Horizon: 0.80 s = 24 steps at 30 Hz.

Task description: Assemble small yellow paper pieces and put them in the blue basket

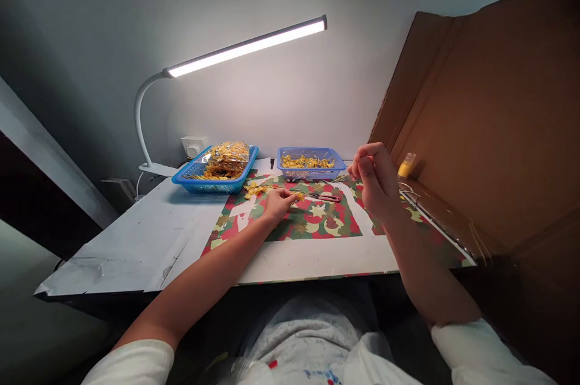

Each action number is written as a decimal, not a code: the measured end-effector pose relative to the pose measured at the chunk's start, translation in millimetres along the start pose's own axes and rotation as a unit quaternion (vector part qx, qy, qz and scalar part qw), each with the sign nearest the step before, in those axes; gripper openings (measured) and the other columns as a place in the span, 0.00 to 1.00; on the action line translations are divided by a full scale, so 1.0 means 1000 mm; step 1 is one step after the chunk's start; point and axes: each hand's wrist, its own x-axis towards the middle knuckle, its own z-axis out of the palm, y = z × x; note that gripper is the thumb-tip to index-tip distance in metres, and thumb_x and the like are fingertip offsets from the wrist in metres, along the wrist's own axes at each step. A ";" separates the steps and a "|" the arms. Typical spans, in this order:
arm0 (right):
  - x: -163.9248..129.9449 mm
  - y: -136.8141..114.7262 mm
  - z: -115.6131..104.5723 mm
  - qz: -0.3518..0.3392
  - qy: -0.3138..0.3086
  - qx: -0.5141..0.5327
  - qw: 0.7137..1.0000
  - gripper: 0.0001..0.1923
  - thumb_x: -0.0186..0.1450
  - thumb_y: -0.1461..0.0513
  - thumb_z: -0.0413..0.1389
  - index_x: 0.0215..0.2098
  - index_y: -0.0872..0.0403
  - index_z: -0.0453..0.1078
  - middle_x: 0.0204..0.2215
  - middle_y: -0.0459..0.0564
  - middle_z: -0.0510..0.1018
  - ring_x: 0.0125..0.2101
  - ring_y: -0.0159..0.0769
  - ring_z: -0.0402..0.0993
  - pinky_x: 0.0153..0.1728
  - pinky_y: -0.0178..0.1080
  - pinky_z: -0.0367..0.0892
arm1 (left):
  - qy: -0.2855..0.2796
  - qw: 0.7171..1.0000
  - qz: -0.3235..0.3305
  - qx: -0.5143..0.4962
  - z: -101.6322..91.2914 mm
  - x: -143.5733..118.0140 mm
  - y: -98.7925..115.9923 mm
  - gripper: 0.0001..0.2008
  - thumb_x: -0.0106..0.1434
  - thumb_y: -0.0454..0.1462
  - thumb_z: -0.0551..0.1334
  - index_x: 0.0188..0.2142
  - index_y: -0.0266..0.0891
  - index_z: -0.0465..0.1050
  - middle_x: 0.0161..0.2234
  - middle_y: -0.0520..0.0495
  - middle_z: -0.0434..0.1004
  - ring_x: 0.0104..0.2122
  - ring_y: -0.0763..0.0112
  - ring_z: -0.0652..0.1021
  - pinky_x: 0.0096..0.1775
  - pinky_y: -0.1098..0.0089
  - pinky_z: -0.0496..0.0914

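My left hand (280,202) is low over the patterned sheet, its thumb and fingers pinched on a small gold-yellow piece (298,196). Raised higher on the right is my right hand (375,179), fingers curled closed. A thin yellow strand (336,180) runs from near the left fingertips up to the right fingers; whether it is thread or wire I cannot tell. Beyond the left hand lie more gold-yellow pieces (256,190). A slim tool with a pinkish-red handle (327,197) rests between the two hands.
At the back stand a blue basket (179,181) heaped with gold pieces and a clear bag, and a periwinkle basket (336,170) with yellow pieces. A lamp (247,46) arches above. A yellow bottle (406,166) and a cardboard panel (489,107) are on the right.
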 end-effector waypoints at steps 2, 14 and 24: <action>-0.001 0.000 0.000 0.003 0.002 0.002 1.000 0.11 0.70 0.52 0.46 0.36 0.50 0.61 0.23 0.41 0.59 0.22 0.27 0.56 0.26 0.35 0.60 | -0.004 1.000 -0.001 0.004 0.000 0.000 0.000 0.13 0.42 0.43 0.69 0.16 0.37 0.69 0.17 0.52 0.69 0.19 0.77 0.66 0.24 0.73 0.59; -0.020 -0.010 0.000 0.064 -0.078 0.119 0.988 0.11 0.68 0.51 0.50 0.35 0.49 0.63 0.17 0.38 0.58 0.17 0.25 0.55 0.20 0.32 0.58 | -0.026 0.997 0.034 -0.070 0.000 -0.007 -0.002 0.16 0.45 0.46 0.68 0.22 0.38 0.67 0.20 0.55 0.68 0.20 0.78 0.65 0.23 0.75 0.60; -0.048 0.036 0.036 0.259 -0.143 0.189 0.936 0.14 0.64 0.50 0.52 0.37 0.52 0.62 0.22 0.42 0.71 0.23 0.28 0.66 0.26 0.34 0.67 | -0.154 0.984 0.023 -0.091 0.006 -0.025 0.009 0.15 0.47 0.46 0.68 0.27 0.36 0.74 0.22 0.52 0.72 0.19 0.80 0.65 0.23 0.75 0.61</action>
